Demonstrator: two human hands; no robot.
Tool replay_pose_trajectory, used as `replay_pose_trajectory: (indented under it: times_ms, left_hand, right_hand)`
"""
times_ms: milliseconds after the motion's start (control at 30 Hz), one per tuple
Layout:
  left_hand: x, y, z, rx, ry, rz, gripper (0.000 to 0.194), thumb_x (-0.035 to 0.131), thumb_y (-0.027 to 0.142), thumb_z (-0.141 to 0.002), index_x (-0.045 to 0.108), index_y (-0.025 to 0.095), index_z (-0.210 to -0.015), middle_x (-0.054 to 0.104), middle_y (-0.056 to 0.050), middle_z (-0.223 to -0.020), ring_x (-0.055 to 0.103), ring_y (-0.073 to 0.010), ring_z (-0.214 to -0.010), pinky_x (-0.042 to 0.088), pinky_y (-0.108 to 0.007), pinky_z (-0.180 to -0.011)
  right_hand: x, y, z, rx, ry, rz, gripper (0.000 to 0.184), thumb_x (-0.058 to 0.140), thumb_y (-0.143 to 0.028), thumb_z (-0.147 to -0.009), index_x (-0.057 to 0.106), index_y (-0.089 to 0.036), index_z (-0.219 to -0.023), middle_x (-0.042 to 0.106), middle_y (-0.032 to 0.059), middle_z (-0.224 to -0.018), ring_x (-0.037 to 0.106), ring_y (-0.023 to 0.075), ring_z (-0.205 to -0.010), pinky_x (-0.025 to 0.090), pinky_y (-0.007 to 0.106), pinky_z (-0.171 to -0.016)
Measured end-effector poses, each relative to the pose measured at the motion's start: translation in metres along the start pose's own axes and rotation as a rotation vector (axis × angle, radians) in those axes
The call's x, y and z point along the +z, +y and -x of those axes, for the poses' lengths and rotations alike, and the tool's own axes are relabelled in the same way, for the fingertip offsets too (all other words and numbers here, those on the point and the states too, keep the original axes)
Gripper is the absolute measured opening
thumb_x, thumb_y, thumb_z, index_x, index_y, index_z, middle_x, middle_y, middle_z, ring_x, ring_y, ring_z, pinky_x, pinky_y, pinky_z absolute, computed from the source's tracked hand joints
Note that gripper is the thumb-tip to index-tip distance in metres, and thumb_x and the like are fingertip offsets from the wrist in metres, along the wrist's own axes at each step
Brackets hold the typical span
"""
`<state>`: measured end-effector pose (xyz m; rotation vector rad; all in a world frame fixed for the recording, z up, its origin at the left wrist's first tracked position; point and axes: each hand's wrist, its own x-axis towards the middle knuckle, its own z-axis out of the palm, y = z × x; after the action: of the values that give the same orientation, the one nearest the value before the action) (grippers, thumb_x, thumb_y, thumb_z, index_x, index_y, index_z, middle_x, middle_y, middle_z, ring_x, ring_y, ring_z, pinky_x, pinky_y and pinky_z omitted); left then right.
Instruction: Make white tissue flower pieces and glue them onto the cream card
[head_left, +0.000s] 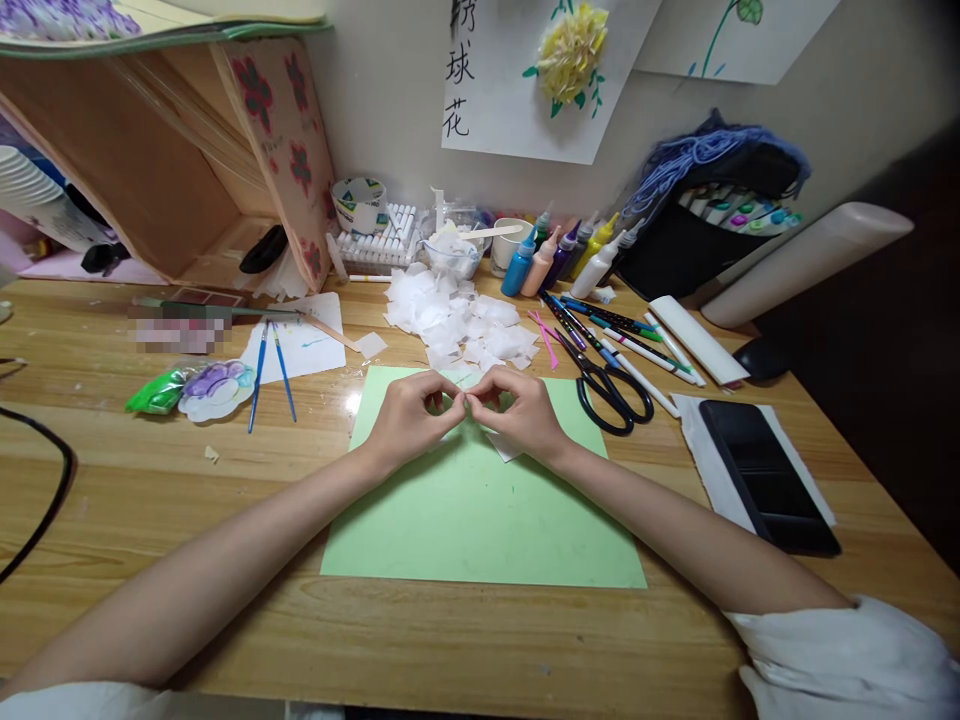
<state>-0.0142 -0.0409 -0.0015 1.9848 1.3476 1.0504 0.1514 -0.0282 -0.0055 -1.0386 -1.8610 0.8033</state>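
My left hand and my right hand meet above a light green sheet of paper, thumbs and forefingers pinched together tip to tip. Whatever sits between the fingertips is too small and hidden to name. White paper shows under both hands; a corner of a white paper piece sticks out below my right hand. Right behind the hands lies a heap of torn white paper pieces. Black-handled scissors rest at the green sheet's right upper corner, a little away from my right hand.
Glue or paint bottles stand behind the heap. Pens and a black paint case lie at right. Two brushes, a flower-shaped palette and a green packet lie at left. A cardboard box stands behind.
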Motion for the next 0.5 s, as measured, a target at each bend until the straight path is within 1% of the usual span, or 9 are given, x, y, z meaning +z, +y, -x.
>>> replay_pose_trajectory:
  times_ms: [100, 167, 333, 500]
  left_hand:
    - [0.0, 0.001, 0.0, 0.009, -0.001, -0.026, 0.011, 0.056, 0.022, -0.075, 0.061, 0.017, -0.067, 0.055, 0.002, -0.058, 0.043, -0.0087, -0.052, 0.034, -0.022, -0.052]
    - [0.0, 0.001, 0.0, -0.003, 0.014, -0.045, 0.012, 0.055, 0.022, -0.074, 0.058, 0.017, -0.064, 0.052, 0.003, -0.056, 0.042, -0.0088, -0.052, 0.033, -0.022, -0.052]
    - [0.0, 0.001, -0.001, -0.042, 0.041, -0.043, 0.012, 0.054, 0.021, -0.073, 0.053, 0.018, -0.061, 0.048, 0.003, -0.056, 0.041, -0.0093, -0.052, 0.033, -0.023, -0.052]
    - [-0.001, 0.001, -0.002, -0.07, 0.056, 0.011, 0.011, 0.053, 0.019, -0.072, 0.05, 0.018, -0.061, 0.048, 0.003, -0.058, 0.042, -0.0099, -0.055, 0.034, -0.023, -0.054]
  right_hand:
    - [0.001, -0.001, 0.001, 0.0, -0.007, 0.01, 0.008, 0.061, -0.019, -0.074, 0.058, -0.018, -0.066, 0.057, 0.0, -0.063, 0.05, 0.0123, -0.06, 0.04, 0.026, -0.056]
    - [0.001, 0.002, 0.0, 0.054, -0.014, -0.033, 0.011, 0.061, -0.021, -0.074, 0.056, -0.018, -0.065, 0.056, -0.0005, -0.063, 0.048, 0.0116, -0.058, 0.039, 0.025, -0.055]
    - [0.0, 0.011, -0.005, 0.2, 0.004, -0.238, 0.017, 0.062, -0.027, -0.072, 0.051, -0.018, -0.065, 0.052, -0.0018, -0.063, 0.046, 0.0105, -0.058, 0.038, 0.024, -0.054]
    - [-0.001, 0.014, -0.008, 0.259, 0.015, -0.323, 0.02, 0.062, -0.032, -0.071, 0.048, -0.019, -0.064, 0.049, -0.0021, -0.063, 0.045, 0.0106, -0.058, 0.038, 0.024, -0.055]
